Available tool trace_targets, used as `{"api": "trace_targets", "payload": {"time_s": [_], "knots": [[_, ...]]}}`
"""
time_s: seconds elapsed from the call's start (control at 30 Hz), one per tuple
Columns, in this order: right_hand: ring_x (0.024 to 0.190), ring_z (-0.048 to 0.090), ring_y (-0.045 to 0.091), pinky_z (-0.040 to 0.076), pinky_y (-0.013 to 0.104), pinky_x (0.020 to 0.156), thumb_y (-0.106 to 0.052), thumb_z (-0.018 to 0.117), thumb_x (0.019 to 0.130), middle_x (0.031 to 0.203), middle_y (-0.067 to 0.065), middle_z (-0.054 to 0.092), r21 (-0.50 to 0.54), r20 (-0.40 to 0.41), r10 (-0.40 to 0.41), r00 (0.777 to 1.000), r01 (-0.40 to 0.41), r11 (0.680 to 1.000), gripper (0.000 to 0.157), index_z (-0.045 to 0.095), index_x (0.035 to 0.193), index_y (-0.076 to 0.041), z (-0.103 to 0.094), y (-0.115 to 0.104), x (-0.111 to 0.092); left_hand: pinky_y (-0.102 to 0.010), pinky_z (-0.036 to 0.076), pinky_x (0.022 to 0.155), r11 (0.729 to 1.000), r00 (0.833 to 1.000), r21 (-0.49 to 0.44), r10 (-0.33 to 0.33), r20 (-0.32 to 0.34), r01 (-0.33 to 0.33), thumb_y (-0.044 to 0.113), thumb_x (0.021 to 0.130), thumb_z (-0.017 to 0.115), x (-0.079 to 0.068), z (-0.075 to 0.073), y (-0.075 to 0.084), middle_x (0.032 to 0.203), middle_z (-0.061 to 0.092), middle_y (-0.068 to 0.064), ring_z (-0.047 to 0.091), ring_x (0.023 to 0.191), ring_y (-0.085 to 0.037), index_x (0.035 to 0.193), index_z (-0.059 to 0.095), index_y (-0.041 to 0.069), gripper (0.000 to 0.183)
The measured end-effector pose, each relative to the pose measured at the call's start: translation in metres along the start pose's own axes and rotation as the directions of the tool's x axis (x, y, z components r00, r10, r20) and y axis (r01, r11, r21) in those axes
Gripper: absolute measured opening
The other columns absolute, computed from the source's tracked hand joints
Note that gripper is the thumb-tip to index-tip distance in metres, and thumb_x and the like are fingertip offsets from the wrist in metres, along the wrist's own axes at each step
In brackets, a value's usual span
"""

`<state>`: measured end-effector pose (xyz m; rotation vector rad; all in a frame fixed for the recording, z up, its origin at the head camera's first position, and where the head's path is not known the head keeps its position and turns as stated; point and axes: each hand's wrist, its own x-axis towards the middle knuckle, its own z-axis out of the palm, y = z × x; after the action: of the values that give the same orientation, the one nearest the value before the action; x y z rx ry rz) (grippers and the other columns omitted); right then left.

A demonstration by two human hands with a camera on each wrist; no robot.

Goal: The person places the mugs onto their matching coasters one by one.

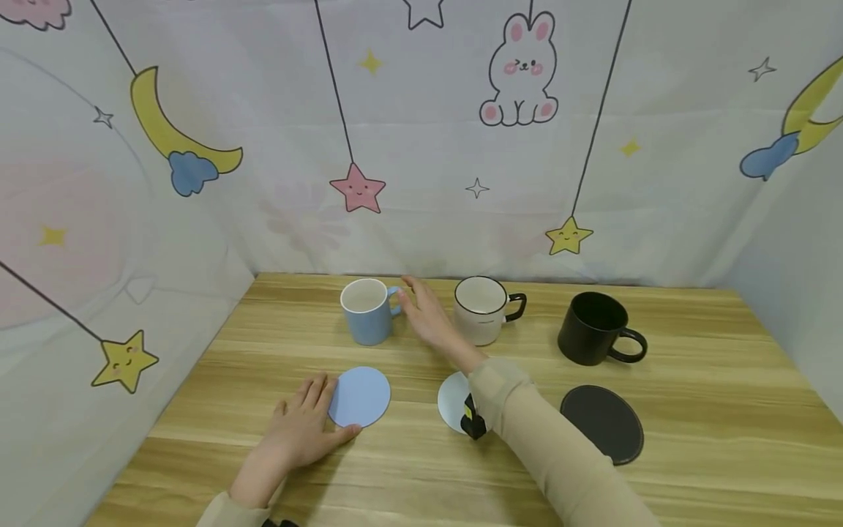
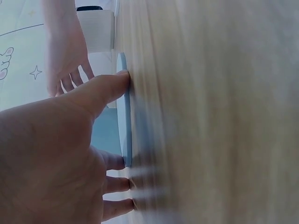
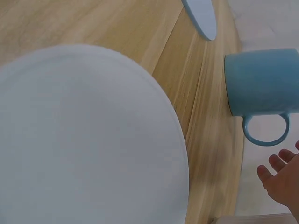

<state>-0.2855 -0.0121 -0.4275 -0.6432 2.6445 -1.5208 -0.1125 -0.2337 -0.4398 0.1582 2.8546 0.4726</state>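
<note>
At the back left of the table stands a light blue mug (image 1: 369, 322), its handle facing right. My right hand (image 1: 431, 318) reaches in beside that handle with fingers extended and nothing held; the right wrist view puts the fingertips just off the handle (image 3: 266, 143). Below the mug, a round light blue coaster (image 1: 361, 396) lies on the table. My left hand (image 1: 306, 423) rests at its left side, fingers spread. In the left wrist view the thumb touches the coaster's rim (image 2: 126, 112), with a finger at the rim's other end.
A white mug (image 1: 479, 322) with a black handle stands right of my right hand, and a black mug (image 1: 589, 329) farther right. A white coaster (image 1: 453, 402) lies partly under my right forearm. A black coaster (image 1: 602, 424) sits before the black mug. A printed cloth (image 1: 421, 146) hangs behind.
</note>
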Motion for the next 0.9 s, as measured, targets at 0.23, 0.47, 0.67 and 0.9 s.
{"api": "trace_targets", "payload": {"time_s": [0.23, 0.47, 0.67, 0.9], "knots": [[0.151, 0.043, 0.041, 0.036, 0.056, 0.123, -0.031, 0.039, 0.117, 0.163, 0.023, 0.044, 0.052, 0.000, 0.056, 0.998, -0.056, 0.997, 0.053, 0.040, 0.161, -0.001, 0.004, 0.000, 0.007, -0.087, 0.018, 0.113, 1.000, 1.000, -0.009, -0.009, 0.008, 0.009, 0.061, 0.098, 0.069, -0.001, -0.003, 0.006, 0.170, 0.023, -0.034, 0.021, 0.157, -0.057, 0.164, 0.029, -0.008, 0.103], [0.149, 0.045, 0.044, 0.038, 0.055, 0.122, -0.026, 0.037, 0.118, 0.158, 0.029, 0.046, 0.193, -0.005, 0.085, 0.996, -0.083, 0.978, 0.051, 0.039, 0.159, 0.006, 0.012, 0.003, 0.015, -0.087, 0.019, 0.112, 1.000, 1.000, 0.014, -0.015, 0.002, 0.015, 0.059, 0.098, 0.070, -0.002, -0.004, 0.006, 0.170, 0.023, -0.035, 0.021, 0.156, -0.057, 0.164, 0.029, -0.008, 0.102], [0.150, 0.043, 0.045, 0.037, 0.055, 0.123, -0.026, 0.036, 0.118, 0.158, 0.031, 0.046, 0.243, 0.017, 0.101, 0.995, -0.102, 0.965, 0.051, 0.038, 0.158, 0.006, 0.019, 0.001, 0.018, -0.087, 0.019, 0.113, 1.000, 1.000, 0.006, -0.020, 0.005, 0.020, 0.061, 0.099, 0.069, -0.003, -0.005, 0.005, 0.170, 0.023, -0.034, 0.021, 0.157, -0.056, 0.164, 0.029, -0.007, 0.102], [0.146, 0.045, 0.044, 0.036, 0.054, 0.123, -0.024, 0.036, 0.118, 0.155, 0.031, 0.048, 0.360, -0.025, 0.160, 0.987, -0.140, 0.922, 0.051, 0.040, 0.155, 0.010, 0.026, 0.003, 0.021, -0.087, 0.018, 0.113, 1.000, 1.000, -0.016, -0.012, 0.001, 0.012, 0.058, 0.098, 0.070, -0.003, -0.004, 0.004, 0.170, 0.024, -0.034, 0.022, 0.156, -0.057, 0.163, 0.031, -0.008, 0.101]]}}
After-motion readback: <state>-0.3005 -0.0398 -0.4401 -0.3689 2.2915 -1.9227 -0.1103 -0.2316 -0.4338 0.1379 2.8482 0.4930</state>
